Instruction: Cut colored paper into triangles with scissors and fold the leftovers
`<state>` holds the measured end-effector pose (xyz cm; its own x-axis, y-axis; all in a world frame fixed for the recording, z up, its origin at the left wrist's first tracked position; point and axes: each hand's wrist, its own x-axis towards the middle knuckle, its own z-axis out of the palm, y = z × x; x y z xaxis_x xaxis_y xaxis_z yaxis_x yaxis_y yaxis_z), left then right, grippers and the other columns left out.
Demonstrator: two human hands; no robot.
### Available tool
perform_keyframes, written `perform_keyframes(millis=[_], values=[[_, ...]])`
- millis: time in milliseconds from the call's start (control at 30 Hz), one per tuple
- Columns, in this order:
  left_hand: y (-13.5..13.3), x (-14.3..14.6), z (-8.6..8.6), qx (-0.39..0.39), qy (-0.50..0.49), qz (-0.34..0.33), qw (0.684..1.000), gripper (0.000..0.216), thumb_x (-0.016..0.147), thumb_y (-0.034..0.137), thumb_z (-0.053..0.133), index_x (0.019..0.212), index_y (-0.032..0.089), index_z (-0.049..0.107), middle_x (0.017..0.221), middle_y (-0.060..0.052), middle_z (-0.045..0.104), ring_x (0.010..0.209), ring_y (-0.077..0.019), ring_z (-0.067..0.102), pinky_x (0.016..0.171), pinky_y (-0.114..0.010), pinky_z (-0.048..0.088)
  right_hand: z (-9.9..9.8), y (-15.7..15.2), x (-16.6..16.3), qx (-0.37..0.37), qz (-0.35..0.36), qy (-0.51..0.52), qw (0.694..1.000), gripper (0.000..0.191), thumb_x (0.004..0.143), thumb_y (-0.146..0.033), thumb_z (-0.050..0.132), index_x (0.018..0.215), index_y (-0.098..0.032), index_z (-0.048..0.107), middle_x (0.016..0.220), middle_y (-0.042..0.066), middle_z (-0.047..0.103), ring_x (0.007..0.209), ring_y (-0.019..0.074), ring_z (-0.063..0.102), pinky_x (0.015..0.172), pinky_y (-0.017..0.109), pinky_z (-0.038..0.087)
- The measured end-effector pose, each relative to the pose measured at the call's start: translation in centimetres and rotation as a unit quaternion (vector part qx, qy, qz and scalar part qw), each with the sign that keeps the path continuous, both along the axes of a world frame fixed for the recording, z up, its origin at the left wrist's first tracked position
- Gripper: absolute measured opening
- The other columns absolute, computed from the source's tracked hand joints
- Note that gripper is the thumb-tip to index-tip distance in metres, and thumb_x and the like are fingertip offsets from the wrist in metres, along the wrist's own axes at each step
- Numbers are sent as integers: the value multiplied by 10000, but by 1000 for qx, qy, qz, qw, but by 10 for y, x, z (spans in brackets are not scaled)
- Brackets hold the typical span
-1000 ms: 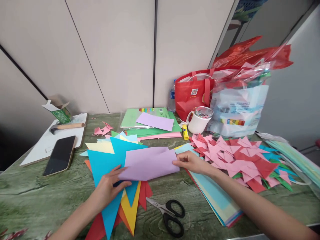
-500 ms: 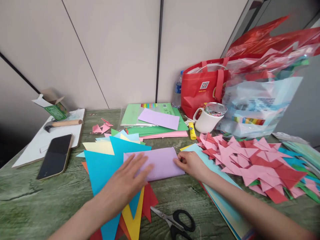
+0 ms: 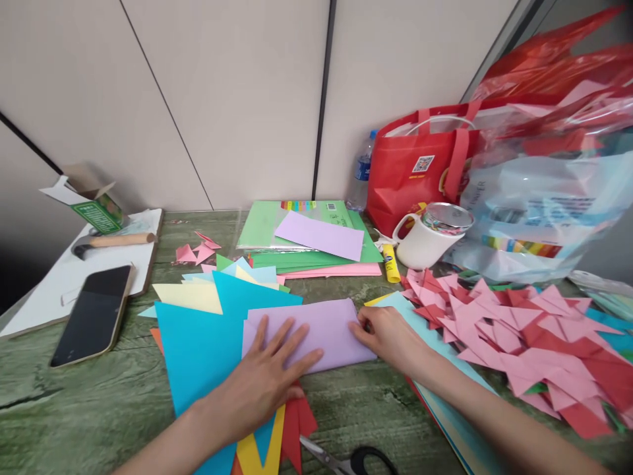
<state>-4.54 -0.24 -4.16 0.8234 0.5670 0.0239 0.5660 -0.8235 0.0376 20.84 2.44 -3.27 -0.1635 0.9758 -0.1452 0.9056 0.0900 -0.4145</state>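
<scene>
A folded sheet of purple paper (image 3: 331, 330) lies in front of me, its left end over a large blue cut sheet (image 3: 185, 349). My left hand (image 3: 271, 376) rests flat on the purple paper with fingers spread. At the paper's right edge, the curled fingers of my right hand (image 3: 383, 333) pinch it. Under my right forearm is a stack of light blue sheets (image 3: 445, 396). Yellow (image 3: 274, 439) and red (image 3: 299, 422) pieces stick out below my left hand. Scissors (image 3: 341, 462) with black handles lie near the bottom edge, partly cut off.
Folded pink and red paper pieces (image 3: 524, 336) pile up at right. Behind stand a white mug (image 3: 425, 247), a yellow glue stick (image 3: 390, 264), a red bag (image 3: 420, 171) and a bottle (image 3: 362, 171). A purple strip (image 3: 321, 235) tops green paper packs. Left are a phone (image 3: 93, 316) and hammer (image 3: 119, 240).
My left hand has settled flatter on the purple paper and its fingers have spread. My right hand keeps to the paper's right edge. The whole view has shifted slightly.
</scene>
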Motion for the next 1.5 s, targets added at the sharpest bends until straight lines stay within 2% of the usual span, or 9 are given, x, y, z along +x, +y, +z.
perform_keyframes(millis=[67,167,333,467,567,667,800,967,1500], values=[[1,0,1,-7,-3,-7,1000,652,871,167,530,1430,322,233,1498,-90,285,1373,-337,178,1056,-633,193,2,2,1,-19,-1,4,1000,110,820,-245,531,869,-156,575,648,47,659,586,202,602,513,255,309],[2,-1,1,-17,10,-18,1000,719,842,19,459,1442,312,193,1502,-97,268,1374,-344,165,1047,-650,184,7,5,1,-54,11,-8,998,400,805,-232,582,1171,-120,468,679,32,667,638,221,635,546,266,366],[1,-2,0,-8,3,-23,1000,737,819,-14,434,1444,299,200,1496,-110,278,1366,-359,199,1032,-670,189,20,14,-6,9,72,-118,990,595,709,-187,694,1260,-181,469,956,117,666,805,300,652,623,358,468],[1,-2,-1,0,-4,-24,1000,699,844,32,440,1445,295,200,1498,-112,274,1370,-358,191,1035,-668,181,15,17,-18,122,248,-74,958,341,738,-85,643,1065,-179,636,1220,136,581,1127,317,533,890,447,471],[2,-1,-1,-6,7,-20,1000,691,839,25,431,1440,293,220,1500,-131,264,1376,-351,172,1034,-665,187,3,13,-26,125,352,-1,927,410,829,-72,531,1232,-151,547,1329,129,522,1263,250,438,1033,398,399],[1,-2,-5,7,3,-6,1000,687,835,29,445,1434,295,239,1485,-140,305,1372,-343,190,1040,-641,211,-5,7,-29,109,347,17,931,468,867,-75,468,1333,-105,443,1384,167,457,1297,237,402,1055,396,382],[-3,-3,-13,30,10,9,999,701,846,78,482,1451,273,187,1427,-138,415,1366,-330,223,1065,-613,187,-3,7,-29,101,329,35,938,395,894,-153,473,1288,-141,504,1336,153,515,1236,249,471,1031,440,400],[-6,-1,-16,56,2,15,998,681,861,192,541,1448,273,206,1439,-127,400,1362,-329,245,1074,-600,172,3,16,-29,88,331,21,939,386,857,-177,539,1242,-176,541,1342,126,508,1190,280,479,982,489,421],[8,0,-3,31,8,5,999,631,845,280,584,1410,262,303,1455,-119,370,1372,-307,212,1079,-596,173,19,42,-34,40,361,79,928,372,823,-125,585,1194,-133,567,1160,124,609,1074,232,547,924,378,450]])
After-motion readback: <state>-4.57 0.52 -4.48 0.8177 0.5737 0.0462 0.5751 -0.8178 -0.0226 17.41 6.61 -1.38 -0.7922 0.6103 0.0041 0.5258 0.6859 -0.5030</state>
